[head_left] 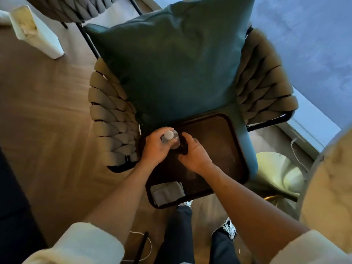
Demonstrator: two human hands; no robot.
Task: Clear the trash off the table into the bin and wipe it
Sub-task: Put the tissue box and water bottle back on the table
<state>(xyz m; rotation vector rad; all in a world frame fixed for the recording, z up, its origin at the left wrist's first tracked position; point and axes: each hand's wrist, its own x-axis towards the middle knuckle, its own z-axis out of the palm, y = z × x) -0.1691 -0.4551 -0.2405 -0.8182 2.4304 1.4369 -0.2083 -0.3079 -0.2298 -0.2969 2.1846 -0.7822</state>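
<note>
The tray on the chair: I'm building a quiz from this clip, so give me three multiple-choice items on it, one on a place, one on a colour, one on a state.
1. Where does the folded cloth lie?
A. at the tray's near left corner
B. on the cushion
C. on the floor

2. What colour is the cushion?
A. red
B. teal
C. white

3. What is the left hand doing?
A. resting flat on the tray
B. hanging idle
C. gripping the bottle

Answers:
1 A: the cloth lies inside the tray, by its near left rim.
2 B: the cushion is plainly teal.
3 C: the left hand curls round the bottle, beside the right hand.
</note>
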